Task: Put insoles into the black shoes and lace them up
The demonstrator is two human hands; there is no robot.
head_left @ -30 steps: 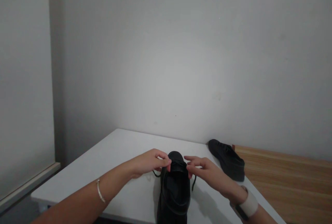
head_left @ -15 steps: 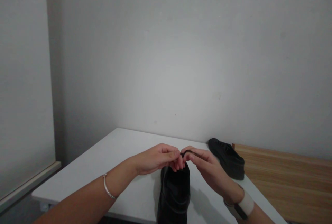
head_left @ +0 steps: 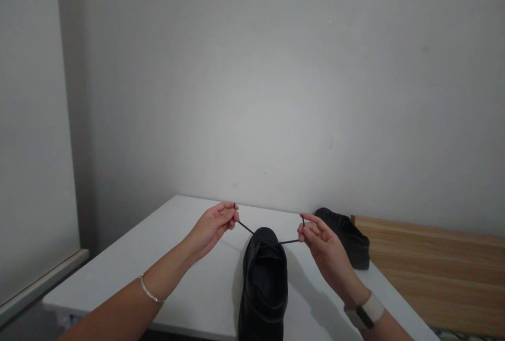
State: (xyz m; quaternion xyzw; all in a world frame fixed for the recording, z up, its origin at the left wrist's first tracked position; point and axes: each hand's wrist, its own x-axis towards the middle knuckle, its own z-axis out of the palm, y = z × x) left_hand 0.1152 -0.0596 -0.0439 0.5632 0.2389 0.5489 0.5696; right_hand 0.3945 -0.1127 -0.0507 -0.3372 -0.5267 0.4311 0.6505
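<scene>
A black lace-up shoe point(head_left: 264, 283) stands on the white table point(head_left: 189, 257) right in front of me, its toe pointing away. My left hand point(head_left: 213, 225) pinches the left end of its black shoelace point(head_left: 245, 228) and holds it taut up and to the left. On the other side, my right hand point(head_left: 319, 241) pinches the right lace end point(head_left: 290, 241), pulled out level with the shoe's top. A thin bracelet circles my left wrist and a light band with a watch sits on my right wrist.
The second black shoe point(head_left: 347, 236) lies at the table's far right edge, just behind my right hand. A wooden tabletop point(head_left: 434, 267) adjoins on the right. A plain grey wall rises close behind, and a light blind point(head_left: 31, 146) hangs at left.
My hands met over the shoe's tongue, then drew apart sideways, each pulling a lace end taut. The view has shifted slightly.
</scene>
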